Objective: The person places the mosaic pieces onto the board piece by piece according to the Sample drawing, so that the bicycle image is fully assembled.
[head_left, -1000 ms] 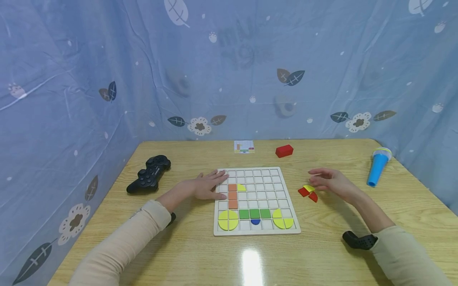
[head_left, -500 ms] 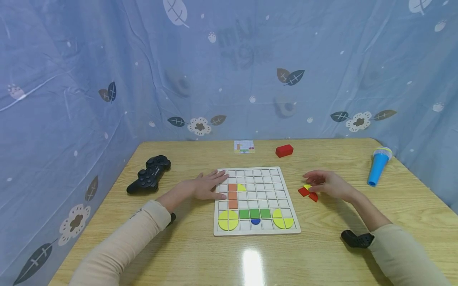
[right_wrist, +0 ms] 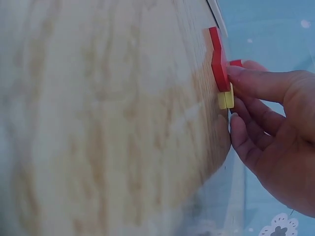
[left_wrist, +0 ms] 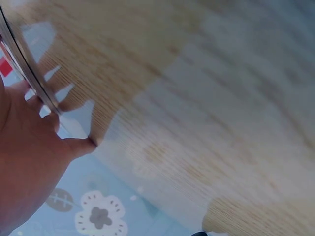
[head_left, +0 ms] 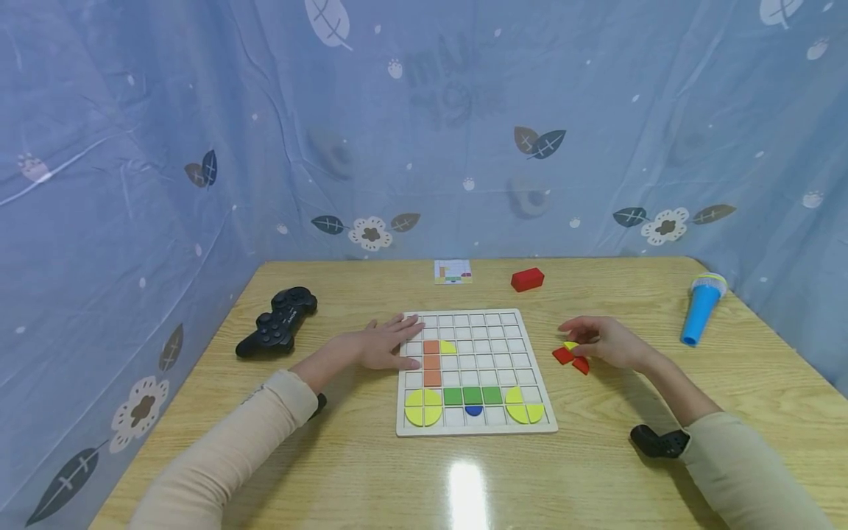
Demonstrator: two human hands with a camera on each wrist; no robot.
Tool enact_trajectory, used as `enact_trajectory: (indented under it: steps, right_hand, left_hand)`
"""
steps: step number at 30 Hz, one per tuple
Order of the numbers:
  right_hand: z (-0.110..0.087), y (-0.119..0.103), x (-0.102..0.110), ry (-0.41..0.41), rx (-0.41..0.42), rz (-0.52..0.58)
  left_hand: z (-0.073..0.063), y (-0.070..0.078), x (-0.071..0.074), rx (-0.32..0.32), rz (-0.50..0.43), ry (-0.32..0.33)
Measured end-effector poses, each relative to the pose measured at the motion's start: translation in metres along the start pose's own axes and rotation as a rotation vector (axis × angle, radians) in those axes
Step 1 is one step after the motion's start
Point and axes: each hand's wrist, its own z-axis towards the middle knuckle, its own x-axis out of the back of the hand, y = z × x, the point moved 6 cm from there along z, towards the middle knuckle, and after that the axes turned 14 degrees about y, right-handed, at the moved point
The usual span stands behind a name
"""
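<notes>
A white grid board [head_left: 486,374] lies on the table with orange, green, yellow and blue flat pieces set in some of its cells. My left hand [head_left: 386,346] rests on the board's left edge, fingers spread; in the left wrist view the left hand [left_wrist: 34,152] has its thumb stretched out. To the right of the board, my right hand [head_left: 612,344] has thumb and fingers bent around a yellow quarter-circle piece [head_left: 570,344], partly hidden by them. Two red pieces, a square one [head_left: 562,356] and a rounded one [head_left: 581,365], lie against it. The right wrist view shows the thumb close by a red piece [right_wrist: 219,64].
A black game controller [head_left: 278,324] lies left of the board. Behind the board are a small pattern card [head_left: 453,271] and a red block [head_left: 527,280]. A blue toy microphone [head_left: 701,309] lies at the far right. Patterned cloth [head_left: 424,147] hangs behind the table.
My right hand has moved slightly left and its thumb and fingers have come down onto the yellow piece. The left hand stays put on the board.
</notes>
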Motion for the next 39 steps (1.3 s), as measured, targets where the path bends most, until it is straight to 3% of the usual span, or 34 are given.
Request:
enact_trajectory:
  steps: [11,16,23,28,39]
  right_hand:
    - [0.001,-0.002,0.002,0.008,0.043,-0.01]
    - [-0.001,0.003,0.004,0.026,0.008,-0.01]
    - [-0.004,0.015,0.015,0.119,-0.076,-0.09]
    - [-0.006,0.018,0.02,0.152,-0.146,-0.031]
    - [-0.011,0.003,0.014,0.049,-0.172,0.1]
  left_hand:
    - [0.0,0.002,0.003,0.001,-0.001,-0.01]
    - [0.001,0.002,0.002,0.003,-0.004,-0.015]
    - [0.001,0.001,0.0,0.008,-0.006,-0.012]
    - [0.001,0.001,0.0,0.005,-0.012,-0.008]
    - [0.001,0.0,-0.001,0.003,-0.014,-0.006]
